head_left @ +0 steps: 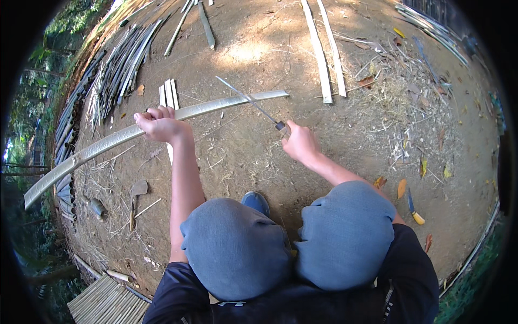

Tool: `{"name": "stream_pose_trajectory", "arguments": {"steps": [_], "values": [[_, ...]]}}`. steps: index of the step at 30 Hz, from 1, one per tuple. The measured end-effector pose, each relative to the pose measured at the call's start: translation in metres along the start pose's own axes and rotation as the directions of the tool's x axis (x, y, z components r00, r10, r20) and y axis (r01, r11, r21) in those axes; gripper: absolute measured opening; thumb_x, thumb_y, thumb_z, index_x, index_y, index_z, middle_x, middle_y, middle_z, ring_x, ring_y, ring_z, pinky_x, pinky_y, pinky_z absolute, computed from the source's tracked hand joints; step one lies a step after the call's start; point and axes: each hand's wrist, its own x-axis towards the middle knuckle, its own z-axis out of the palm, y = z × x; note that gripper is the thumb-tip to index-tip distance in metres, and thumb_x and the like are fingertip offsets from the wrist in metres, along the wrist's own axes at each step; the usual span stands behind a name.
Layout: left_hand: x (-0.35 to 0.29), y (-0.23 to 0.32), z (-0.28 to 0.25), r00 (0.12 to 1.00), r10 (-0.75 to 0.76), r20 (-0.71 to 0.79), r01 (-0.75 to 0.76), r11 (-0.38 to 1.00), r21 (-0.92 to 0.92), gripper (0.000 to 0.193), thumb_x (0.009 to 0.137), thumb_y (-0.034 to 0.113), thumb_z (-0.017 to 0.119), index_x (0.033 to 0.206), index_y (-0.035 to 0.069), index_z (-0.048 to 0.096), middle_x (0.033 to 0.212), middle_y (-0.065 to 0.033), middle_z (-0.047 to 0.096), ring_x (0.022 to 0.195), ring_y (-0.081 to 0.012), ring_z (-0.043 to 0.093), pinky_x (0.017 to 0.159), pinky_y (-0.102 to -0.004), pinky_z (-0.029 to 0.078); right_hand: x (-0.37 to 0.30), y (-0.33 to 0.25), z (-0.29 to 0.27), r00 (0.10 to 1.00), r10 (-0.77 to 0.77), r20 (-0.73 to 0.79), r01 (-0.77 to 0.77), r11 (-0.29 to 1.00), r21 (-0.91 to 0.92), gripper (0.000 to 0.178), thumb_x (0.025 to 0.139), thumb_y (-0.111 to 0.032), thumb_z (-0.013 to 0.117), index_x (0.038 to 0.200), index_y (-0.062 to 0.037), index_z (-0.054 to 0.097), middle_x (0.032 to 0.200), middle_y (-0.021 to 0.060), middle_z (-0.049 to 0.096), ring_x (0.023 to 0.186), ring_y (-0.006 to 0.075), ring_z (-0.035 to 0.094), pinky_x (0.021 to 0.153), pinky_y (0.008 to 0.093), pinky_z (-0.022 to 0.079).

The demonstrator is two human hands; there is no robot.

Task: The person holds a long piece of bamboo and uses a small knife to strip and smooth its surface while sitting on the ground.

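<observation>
A long split bamboo strip (105,143) lies across in front of me, its inner pale side up, bowed by the lens. My left hand (163,125) is closed around it near its middle. A thin-bladed knife (261,110) with a dark collar is gripped in my right hand (301,141), its handle mostly hidden by the fingers. The blade points up and to the left and crosses the strip near its right end; whether it touches the bamboo I cannot tell. Beneath my left hand, several short pale slats (169,93) rest on the ground.
Piles of bamboo strips (125,59) line the left side. Two long pale strips (319,54) lie ahead. A hooked blade tool (139,189) and a short bamboo piece (99,208) are at left; a knife with a yellowish handle (417,217) is at right. Shavings (394,102) cover the right ground.
</observation>
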Motion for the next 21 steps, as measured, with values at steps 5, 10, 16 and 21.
{"name": "stream_pose_trajectory", "arguments": {"steps": [5,10,16,21], "values": [[-0.001,-0.005,0.007,0.998,-0.017,-0.06,0.018,1.0,0.014,0.04,0.104,0.031,0.032,0.068,0.018,0.02,0.055,0.0065,0.021,0.049,-0.0094,0.015,0.047,-0.0294,0.015,0.006,0.006,-0.015,0.997,0.077,0.028,-0.077,0.997,0.008,0.036,0.084,-0.011,0.072,0.116,-0.0024,0.059,0.081,0.0167,0.072,0.073,0.0297,0.073,0.066,0.0434,0.059],[-0.005,-0.004,0.01,0.998,-0.032,-0.048,0.034,0.999,0.021,0.039,0.105,0.031,0.03,0.069,0.018,0.021,0.056,0.0072,0.02,0.049,-0.0089,0.016,0.047,-0.0281,0.018,0.005,0.026,0.009,0.998,-0.058,-0.014,0.058,0.998,0.012,0.033,0.086,-0.006,0.067,0.117,0.0002,0.058,0.075,0.0125,0.069,0.066,0.0252,0.071,0.053,0.0387,0.056],[0.002,-0.003,0.003,0.997,-0.013,-0.081,0.02,0.997,0.081,0.04,0.105,0.036,0.03,0.07,0.018,0.02,0.056,0.0077,0.019,0.049,-0.0091,0.018,0.047,-0.0273,0.021,0.009,0.004,-0.007,0.994,0.062,0.092,-0.065,0.998,0.02,0.039,0.085,-0.008,0.07,0.121,0.001,0.057,0.077,0.0144,0.07,0.066,0.0271,0.071,0.057,0.0393,0.059],[-0.002,-0.005,0.008,0.999,-0.014,-0.036,0.016,0.998,0.061,0.044,0.105,0.036,0.03,0.067,0.019,0.018,0.055,0.0065,0.018,0.048,-0.0094,0.019,0.046,-0.0277,0.019,0.019,0.037,0.01,1.0,0.011,0.016,-0.012,0.999,0.053,0.035,0.085,-0.006,0.066,0.118,0.0038,0.057,0.077,0.0147,0.069,0.063,0.026,0.068,0.053,0.0381,0.055]]}}
